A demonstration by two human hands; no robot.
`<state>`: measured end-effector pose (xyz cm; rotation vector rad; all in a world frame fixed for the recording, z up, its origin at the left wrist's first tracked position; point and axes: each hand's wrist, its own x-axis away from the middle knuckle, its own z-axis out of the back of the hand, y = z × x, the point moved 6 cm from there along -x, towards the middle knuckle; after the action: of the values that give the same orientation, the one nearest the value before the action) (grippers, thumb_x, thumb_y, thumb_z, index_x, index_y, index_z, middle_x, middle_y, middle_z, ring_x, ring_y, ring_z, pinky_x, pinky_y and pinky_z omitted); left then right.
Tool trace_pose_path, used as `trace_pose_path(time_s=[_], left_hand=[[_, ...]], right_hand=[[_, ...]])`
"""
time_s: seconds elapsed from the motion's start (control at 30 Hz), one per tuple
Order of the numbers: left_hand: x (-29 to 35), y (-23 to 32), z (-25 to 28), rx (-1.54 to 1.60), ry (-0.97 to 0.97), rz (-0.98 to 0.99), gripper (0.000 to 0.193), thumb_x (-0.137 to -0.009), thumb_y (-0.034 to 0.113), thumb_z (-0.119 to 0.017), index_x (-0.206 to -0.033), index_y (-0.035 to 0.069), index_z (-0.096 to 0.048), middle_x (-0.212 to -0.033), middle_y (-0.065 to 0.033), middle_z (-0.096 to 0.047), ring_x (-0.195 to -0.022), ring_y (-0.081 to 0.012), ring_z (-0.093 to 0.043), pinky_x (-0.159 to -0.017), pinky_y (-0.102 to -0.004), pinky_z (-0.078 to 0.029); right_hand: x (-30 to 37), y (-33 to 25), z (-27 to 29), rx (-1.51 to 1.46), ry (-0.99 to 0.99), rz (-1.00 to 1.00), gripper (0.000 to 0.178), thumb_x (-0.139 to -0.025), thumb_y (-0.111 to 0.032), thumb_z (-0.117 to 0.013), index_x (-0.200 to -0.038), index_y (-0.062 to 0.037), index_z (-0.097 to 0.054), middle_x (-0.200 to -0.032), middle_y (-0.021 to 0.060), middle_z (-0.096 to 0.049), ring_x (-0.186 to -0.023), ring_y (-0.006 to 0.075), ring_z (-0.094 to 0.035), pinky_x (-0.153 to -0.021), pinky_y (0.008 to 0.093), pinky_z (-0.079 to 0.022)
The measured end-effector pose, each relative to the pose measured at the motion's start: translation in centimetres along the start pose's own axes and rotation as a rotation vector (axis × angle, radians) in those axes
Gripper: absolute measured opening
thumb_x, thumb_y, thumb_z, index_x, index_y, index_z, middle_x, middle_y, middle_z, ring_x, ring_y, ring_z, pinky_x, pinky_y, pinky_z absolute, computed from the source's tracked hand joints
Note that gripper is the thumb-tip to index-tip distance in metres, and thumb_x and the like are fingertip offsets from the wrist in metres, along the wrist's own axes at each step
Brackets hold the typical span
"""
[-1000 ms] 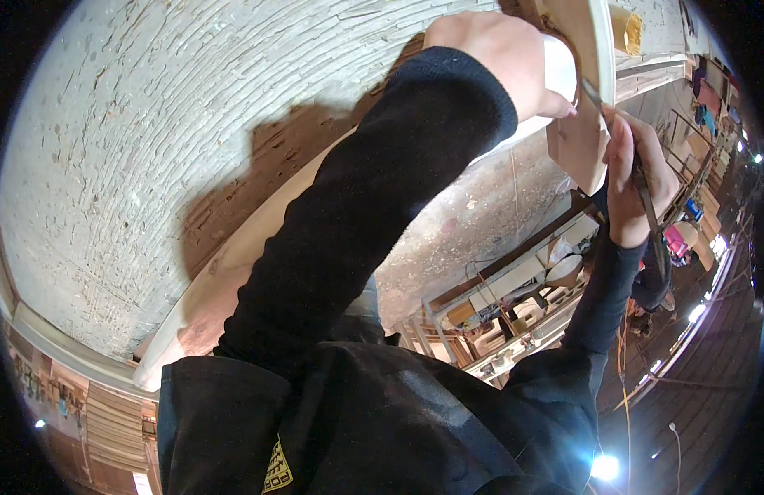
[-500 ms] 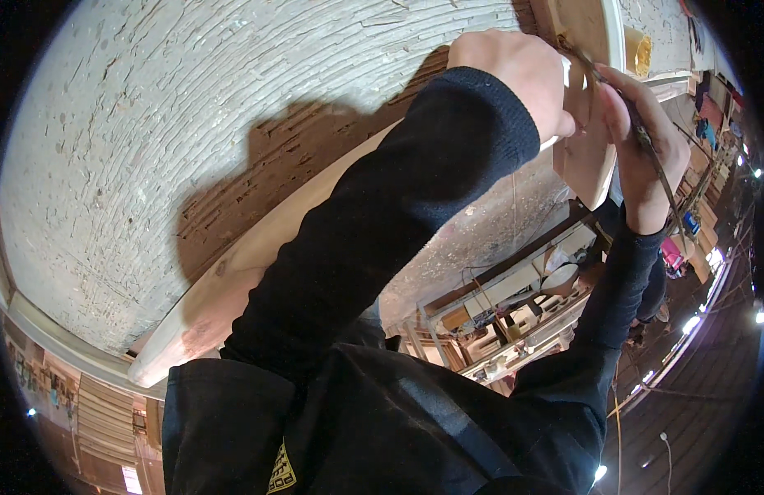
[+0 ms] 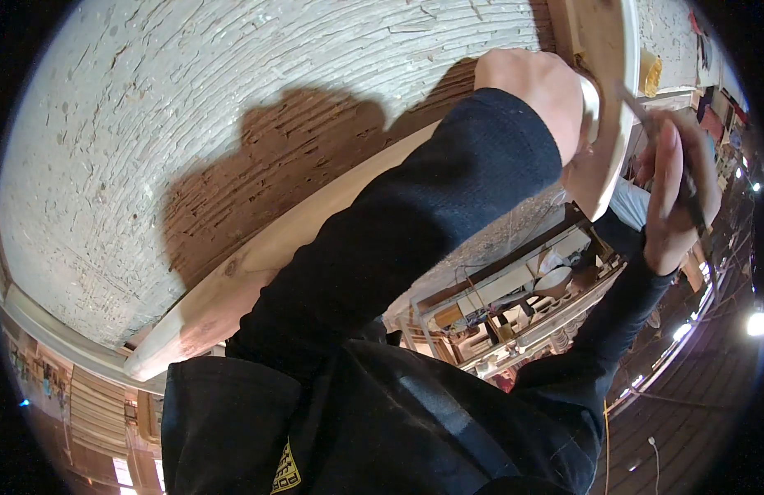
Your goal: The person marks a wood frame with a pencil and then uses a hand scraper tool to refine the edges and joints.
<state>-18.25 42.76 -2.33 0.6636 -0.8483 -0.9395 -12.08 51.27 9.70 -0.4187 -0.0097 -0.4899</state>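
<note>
My left hand (image 3: 532,95) is curled at the upper right, its knuckles up. Past its far side shows a pale, curved-edged thing (image 3: 590,107); most of it and my fingertips are hidden. The hand is beside an upright pale wooden piece (image 3: 600,177) with a light rounded edge. To the right of that wood and apart from it, my right hand (image 3: 679,194) is closed round a long thin dark tool (image 3: 688,194). The tool's tip is blurred and points up and left toward the wood. Below my left forearm runs a long pale wooden rail (image 3: 242,272).
A wide white panel with cracked, flaking paint (image 3: 192,99) fills the upper left. A yellow roll (image 3: 652,74) sits beyond the wood. Farther off stand a cluttered shelf (image 3: 522,289) and another person's dark sleeve (image 3: 619,231). A curved pale edge (image 3: 60,334) rings the panel's lower left.
My right hand has moved right and down, drawing the tool away from the wood. My left hand has shifted slightly right and down, and the pale curved thing beside it shows more.
</note>
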Motion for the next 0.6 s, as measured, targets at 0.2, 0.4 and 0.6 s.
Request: trace_pose_path(time_s=[0.2,0.4,0.6], left_hand=[[0.5,0.1,0.5,-0.054,-0.008,0.010,0.033,-0.078,0.038,-0.070,-0.084,0.006,-0.073,-0.078,-0.0097,-0.068,-0.074,-0.0255,-0.068,-0.068,-0.0368,-0.055],[-0.3,1.1,-0.4,-0.116,-0.152,-0.046,0.035,-0.085,0.042,-0.065,-0.106,0.015,-0.071,-0.103,-0.0055,-0.068,-0.098,-0.0156,-0.066,-0.079,-0.0292,-0.052],[0.4,0.2,0.5,-0.018,-0.022,0.003,0.041,-0.078,0.047,-0.070,-0.083,0.006,-0.072,-0.081,-0.0107,-0.069,-0.076,-0.0236,-0.069,-0.068,-0.0347,-0.055]], right_hand=[[-5.0,-0.2,-2.9,0.346,-0.192,0.272,0.015,-0.093,-0.018,-0.061,-0.101,-0.0057,-0.065,-0.071,0.0030,-0.061,-0.056,0.0051,-0.052,-0.051,0.0192,-0.039],[-6.4,0.4,-3.9,0.397,-0.433,0.264,0.019,-0.092,-0.017,-0.061,-0.106,-0.0048,-0.065,-0.086,0.0088,-0.066,-0.070,0.0113,-0.059,-0.067,0.0280,-0.048],[-6.1,-0.3,-2.9,0.383,-0.499,0.351,0.013,-0.092,-0.012,-0.061,-0.101,-0.0027,-0.062,-0.078,0.0088,-0.063,-0.065,0.0116,-0.059,-0.061,0.0242,-0.046]])
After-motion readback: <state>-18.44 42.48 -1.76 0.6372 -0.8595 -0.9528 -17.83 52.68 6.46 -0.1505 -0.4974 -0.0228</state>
